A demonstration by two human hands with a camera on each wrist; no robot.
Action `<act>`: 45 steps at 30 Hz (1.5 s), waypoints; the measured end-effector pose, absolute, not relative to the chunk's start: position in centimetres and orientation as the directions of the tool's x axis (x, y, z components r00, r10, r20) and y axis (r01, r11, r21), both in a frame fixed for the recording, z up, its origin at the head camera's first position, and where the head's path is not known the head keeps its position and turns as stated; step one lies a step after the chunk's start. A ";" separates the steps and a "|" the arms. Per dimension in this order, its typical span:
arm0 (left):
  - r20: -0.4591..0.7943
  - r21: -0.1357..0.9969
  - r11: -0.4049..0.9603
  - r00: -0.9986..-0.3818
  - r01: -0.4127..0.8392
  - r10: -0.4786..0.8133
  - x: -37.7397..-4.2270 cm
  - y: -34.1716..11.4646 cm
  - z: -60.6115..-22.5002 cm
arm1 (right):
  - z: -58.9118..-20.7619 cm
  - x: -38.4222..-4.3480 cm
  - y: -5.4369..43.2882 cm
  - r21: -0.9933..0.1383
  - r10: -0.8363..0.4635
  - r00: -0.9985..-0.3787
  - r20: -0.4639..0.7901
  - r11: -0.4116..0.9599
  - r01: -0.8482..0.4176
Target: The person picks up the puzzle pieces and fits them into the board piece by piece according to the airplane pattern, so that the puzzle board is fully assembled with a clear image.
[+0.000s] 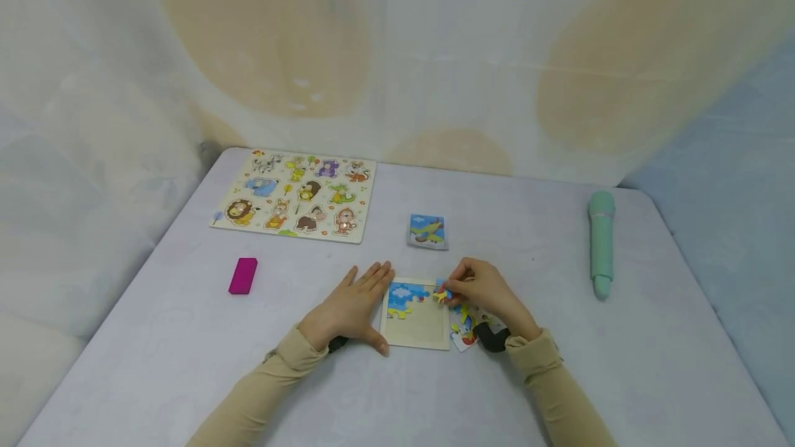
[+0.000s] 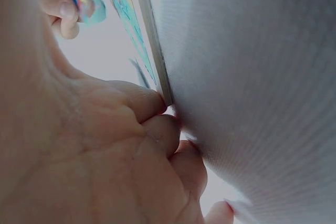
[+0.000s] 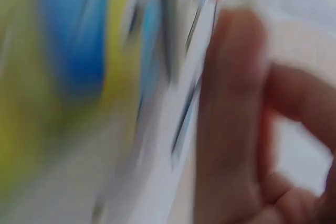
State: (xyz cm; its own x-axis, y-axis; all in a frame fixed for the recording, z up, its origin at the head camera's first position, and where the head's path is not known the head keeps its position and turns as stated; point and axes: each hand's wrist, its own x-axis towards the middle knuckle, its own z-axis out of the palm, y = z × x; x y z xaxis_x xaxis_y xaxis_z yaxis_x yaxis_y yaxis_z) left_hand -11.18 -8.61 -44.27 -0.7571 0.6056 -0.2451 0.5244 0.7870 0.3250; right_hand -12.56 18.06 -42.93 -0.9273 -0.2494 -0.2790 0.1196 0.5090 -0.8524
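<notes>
A small wooden jigsaw tray [image 1: 415,331] lies at the middle front of the table. Joined blue and yellow pieces [image 1: 404,294] fill its upper left part. My left hand [image 1: 352,305] lies spread along the tray's left side; in the left wrist view its fingers [image 2: 142,100] touch the tray's edge [image 2: 152,40]. Between thumb and fingers, my right hand [image 1: 487,292] pinches a puzzle piece [image 1: 442,294] over the tray's upper right corner. Loose puzzle pieces [image 1: 464,331] lie right of the tray, partly hidden under the right wrist. The right wrist view is blurred.
An airplane picture card [image 1: 427,230] lies behind the tray. At the back left is an animal puzzle board [image 1: 298,195], with a magenta block [image 1: 243,276] in front of it. A mint-green microphone-shaped object [image 1: 601,243] lies far right. Patterned cloth hangs behind the table.
</notes>
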 end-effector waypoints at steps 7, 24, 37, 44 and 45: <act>-0.240 0.323 0.786 -0.757 0.528 0.607 -11.3 -8.5 -44.4 | -42.9 -12.6 16.8 -0.768 -0.207 -0.935 -0.289 0.633 0.097; -0.245 0.321 0.789 -0.759 0.524 0.604 -11.1 -8.5 -44.1 | -43.0 -12.8 16.2 -0.663 -0.242 -0.934 -0.261 0.749 -0.009; -0.235 0.322 0.784 -0.757 0.531 0.609 -11.1 -8.7 -44.2 | -42.9 -12.7 16.8 -0.649 -0.321 -0.917 -0.238 0.754 -0.095; -0.246 0.310 0.788 -0.756 0.531 0.606 -11.3 -8.7 -44.4 | -43.4 -13.2 17.3 -0.675 -0.325 -0.917 -0.231 0.733 -0.090; -0.247 0.309 0.790 -0.757 0.530 0.605 -11.3 -8.6 -44.4 | -43.5 -13.2 17.3 -0.681 -0.331 -0.915 -0.230 0.727 -0.091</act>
State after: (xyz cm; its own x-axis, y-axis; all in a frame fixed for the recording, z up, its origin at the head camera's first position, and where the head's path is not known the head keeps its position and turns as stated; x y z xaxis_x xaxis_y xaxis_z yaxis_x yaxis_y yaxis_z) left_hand -11.31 -8.60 -44.42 -0.7571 0.6047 -0.2473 0.5297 0.7897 0.3094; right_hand -13.21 17.32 -43.46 -0.9153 -0.3305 -0.2303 -0.0912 0.7269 -0.6807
